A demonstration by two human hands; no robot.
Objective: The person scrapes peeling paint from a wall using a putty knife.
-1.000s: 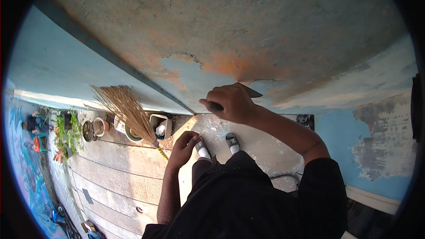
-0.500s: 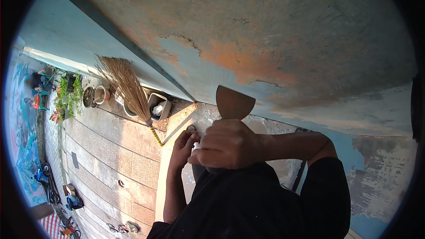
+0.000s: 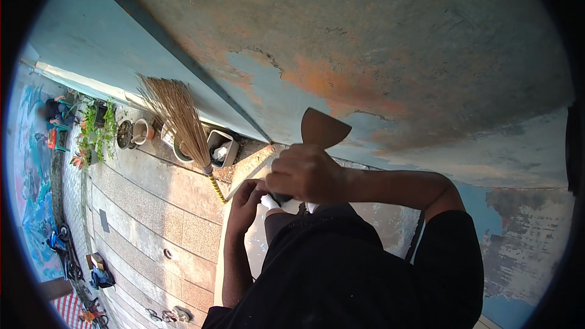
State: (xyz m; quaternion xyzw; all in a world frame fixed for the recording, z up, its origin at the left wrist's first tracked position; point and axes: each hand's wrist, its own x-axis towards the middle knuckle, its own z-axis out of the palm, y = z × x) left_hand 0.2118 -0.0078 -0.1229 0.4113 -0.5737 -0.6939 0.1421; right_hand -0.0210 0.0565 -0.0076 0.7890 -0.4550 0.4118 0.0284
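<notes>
two bare hands show on my feed, close together in front of the dark shirt. the right hand (image 3: 311,173) is wrapped round the dark handle of a scraper (image 3: 324,128), its flared blade pointing up toward the patchy wall (image 3: 341,79); i cannot tell whether the blade's edge touches it. the left hand (image 3: 244,205) sits just beside the right, fingers bent, and i cannot tell whether they pinch anything.

along the edge of the paved floor (image 3: 186,229), i make out a row of containers. nearest the corner where the walls meet, a grey rectangular bin (image 3: 232,155) has something white and crumpled inside. next to it, a round tub (image 3: 181,158) is partly hidden by the broom (image 3: 186,122), contents unclear to me. farther left are an orange-tinted pail (image 3: 150,134) and a dark round pot (image 3: 125,147), then leafy plants (image 3: 108,125).
</notes>
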